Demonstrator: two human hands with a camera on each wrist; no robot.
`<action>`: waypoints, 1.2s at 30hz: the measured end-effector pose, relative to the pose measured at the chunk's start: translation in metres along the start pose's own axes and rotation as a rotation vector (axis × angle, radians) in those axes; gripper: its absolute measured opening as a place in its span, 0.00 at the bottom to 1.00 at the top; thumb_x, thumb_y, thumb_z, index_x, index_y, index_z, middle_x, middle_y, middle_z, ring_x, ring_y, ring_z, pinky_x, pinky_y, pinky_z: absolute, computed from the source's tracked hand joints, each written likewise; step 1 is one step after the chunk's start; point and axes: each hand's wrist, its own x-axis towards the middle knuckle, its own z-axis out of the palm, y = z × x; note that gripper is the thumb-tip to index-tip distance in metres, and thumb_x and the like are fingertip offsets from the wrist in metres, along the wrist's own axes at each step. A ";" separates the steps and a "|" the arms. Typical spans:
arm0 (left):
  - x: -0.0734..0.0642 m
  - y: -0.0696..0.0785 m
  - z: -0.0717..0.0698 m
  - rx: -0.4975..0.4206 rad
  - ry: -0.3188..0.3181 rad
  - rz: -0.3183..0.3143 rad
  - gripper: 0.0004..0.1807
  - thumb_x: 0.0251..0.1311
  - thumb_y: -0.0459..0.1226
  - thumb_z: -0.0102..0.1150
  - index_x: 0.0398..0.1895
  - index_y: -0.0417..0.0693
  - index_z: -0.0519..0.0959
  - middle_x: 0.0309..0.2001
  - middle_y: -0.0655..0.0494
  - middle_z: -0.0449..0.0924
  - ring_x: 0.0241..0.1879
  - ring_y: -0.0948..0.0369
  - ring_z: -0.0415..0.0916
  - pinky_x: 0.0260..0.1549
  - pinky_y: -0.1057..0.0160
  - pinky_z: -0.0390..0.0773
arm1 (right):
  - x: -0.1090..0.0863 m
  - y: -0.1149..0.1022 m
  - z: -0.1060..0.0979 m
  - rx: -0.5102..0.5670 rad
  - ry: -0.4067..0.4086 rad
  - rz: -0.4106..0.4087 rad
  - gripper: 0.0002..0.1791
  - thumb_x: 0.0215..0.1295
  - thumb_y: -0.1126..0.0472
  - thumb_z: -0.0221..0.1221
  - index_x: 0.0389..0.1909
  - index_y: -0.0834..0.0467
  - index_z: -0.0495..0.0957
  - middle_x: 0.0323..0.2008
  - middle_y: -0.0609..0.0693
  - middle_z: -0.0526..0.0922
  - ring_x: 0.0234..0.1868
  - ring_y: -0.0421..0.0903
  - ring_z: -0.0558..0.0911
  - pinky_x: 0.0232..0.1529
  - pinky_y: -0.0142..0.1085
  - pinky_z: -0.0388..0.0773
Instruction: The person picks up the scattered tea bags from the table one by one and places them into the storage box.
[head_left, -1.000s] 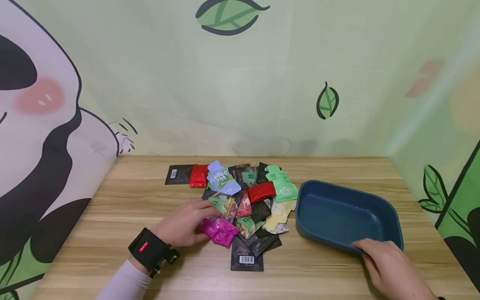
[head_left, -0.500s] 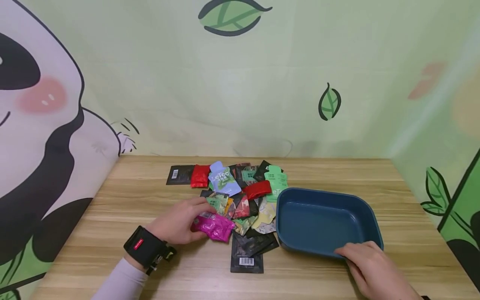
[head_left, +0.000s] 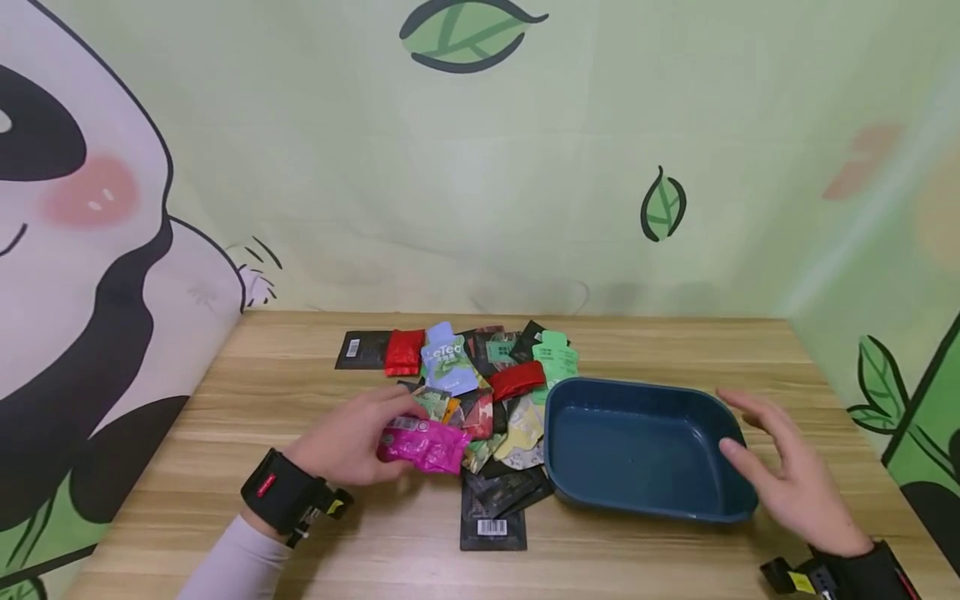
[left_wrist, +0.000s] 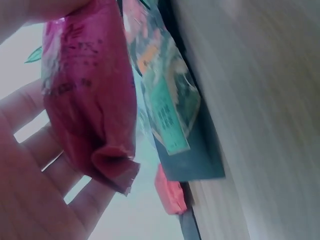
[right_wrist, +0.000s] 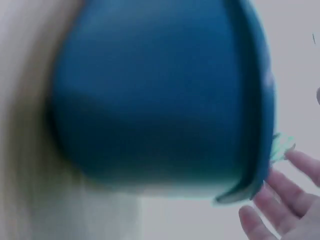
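On the worktop, nearer its right edge, one blue basin; leftward, two red packets, one magenta packet, one pale-blue pouch. Overlapping dark sachets defy my count. One left hand, one right hand.

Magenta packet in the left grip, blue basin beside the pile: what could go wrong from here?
The magenta packet could slip: its wrapper is glossy and its right end sticks out past the left grip. If nudged left, the blue basin might shove the yellow sachet right beside its left end. The right grip is open at the basin's other end, so it might not steady it against a knock.
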 end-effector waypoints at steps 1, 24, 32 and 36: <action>0.000 0.002 -0.001 -0.008 0.006 0.006 0.31 0.41 0.52 0.75 0.52 0.67 0.76 0.48 0.74 0.73 0.46 0.71 0.70 0.44 0.68 0.75 | 0.005 0.010 -0.002 0.037 0.031 0.028 0.34 0.71 0.64 0.53 0.77 0.53 0.58 0.73 0.53 0.63 0.72 0.35 0.60 0.65 0.26 0.57; 0.062 0.070 0.006 -0.167 0.170 0.184 0.27 0.49 0.57 0.68 0.52 0.60 0.76 0.44 0.71 0.72 0.42 0.71 0.70 0.33 0.72 0.75 | 0.011 0.066 0.010 0.380 -0.288 0.370 0.40 0.77 0.54 0.44 0.81 0.60 0.37 0.78 0.67 0.37 0.77 0.56 0.41 0.53 0.15 0.53; 0.112 0.120 0.020 -0.034 0.124 0.278 0.28 0.50 0.59 0.64 0.50 0.55 0.76 0.43 0.68 0.70 0.39 0.73 0.66 0.35 0.75 0.70 | 0.010 0.066 0.010 0.363 -0.319 0.449 0.42 0.77 0.52 0.43 0.80 0.62 0.32 0.77 0.69 0.33 0.75 0.67 0.36 0.57 0.17 0.50; 0.130 0.140 0.029 0.037 0.087 0.303 0.29 0.49 0.60 0.64 0.51 0.55 0.77 0.45 0.67 0.71 0.39 0.73 0.66 0.36 0.76 0.69 | 0.011 0.062 0.011 0.353 -0.332 0.473 0.44 0.76 0.50 0.44 0.80 0.63 0.32 0.77 0.70 0.32 0.75 0.68 0.35 0.63 0.21 0.49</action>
